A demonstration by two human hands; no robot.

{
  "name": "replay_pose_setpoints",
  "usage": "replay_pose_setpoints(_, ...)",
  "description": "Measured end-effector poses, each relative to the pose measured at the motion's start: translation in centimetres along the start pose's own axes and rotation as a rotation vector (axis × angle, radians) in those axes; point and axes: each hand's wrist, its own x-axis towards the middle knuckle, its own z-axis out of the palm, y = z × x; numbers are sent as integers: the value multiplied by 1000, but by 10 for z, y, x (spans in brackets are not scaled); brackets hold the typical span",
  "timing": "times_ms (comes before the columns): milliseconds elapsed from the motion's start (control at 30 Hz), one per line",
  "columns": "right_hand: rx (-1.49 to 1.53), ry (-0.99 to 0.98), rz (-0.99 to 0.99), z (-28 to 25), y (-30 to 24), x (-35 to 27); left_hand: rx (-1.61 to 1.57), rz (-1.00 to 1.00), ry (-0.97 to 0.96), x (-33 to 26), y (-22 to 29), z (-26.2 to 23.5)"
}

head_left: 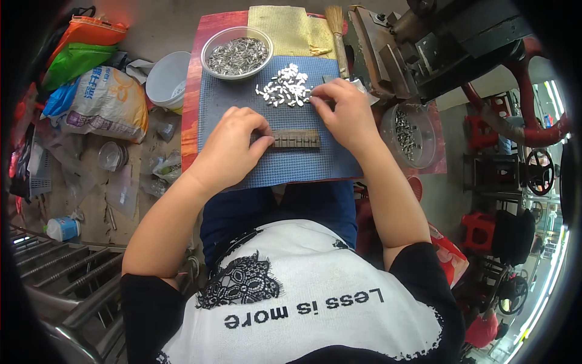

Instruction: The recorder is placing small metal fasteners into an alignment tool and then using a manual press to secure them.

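blue mat (242, 121) covers the bench (193, 91) in front of the seated person, giving the small parts a soft, non-slip surface. left hand (233, 148) rests on the mat with fingers curled and thumb and forefinger pinched on the left end of the slotted bar (296, 140); this grip appears to steady the bar, which lies flat and crosswise near the mat centre. right hand (345, 112) sits just beyond the bar, fingertips closed at the near right edge of the pile of white pieces (285, 86); whether a piece is held between them cannot be told. the pile lies loose on the mat, close behind the bar, so both are within short reach of either hand.

behind the pile, a clear bowl (237, 53) of thin metal parts stands at the far left of the mat. a yellow cloth (285, 30) and a brush (336, 36) lie at the far edge. to the right, a second bowl (407, 134) of metal parts sits just beside the right forearm, under a heavy grey machine (412, 48) that crowds that side. to the left, beyond the bench edge, a white bucket (167, 79) and bags (103, 103) lie on the floor, well apart from the work.
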Motion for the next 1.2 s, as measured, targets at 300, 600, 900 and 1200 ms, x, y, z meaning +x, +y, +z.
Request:
replay_pose_setpoints(300,27,-40,-49,-3,-3,-1,-75,55,202,36,-2,13)
replay_pose_setpoints(600,235,-194,-142,-14,-30,-21,206,200,208,61,-7,26)
replay_pose_setpoints(900,117,-259,-223,-1,-35,-28,-180,-73,110,29,2,-1)
replay_pose_setpoints(1200,276,-215,3,-9,-26,-16,-225,-75,8,4,3,3)
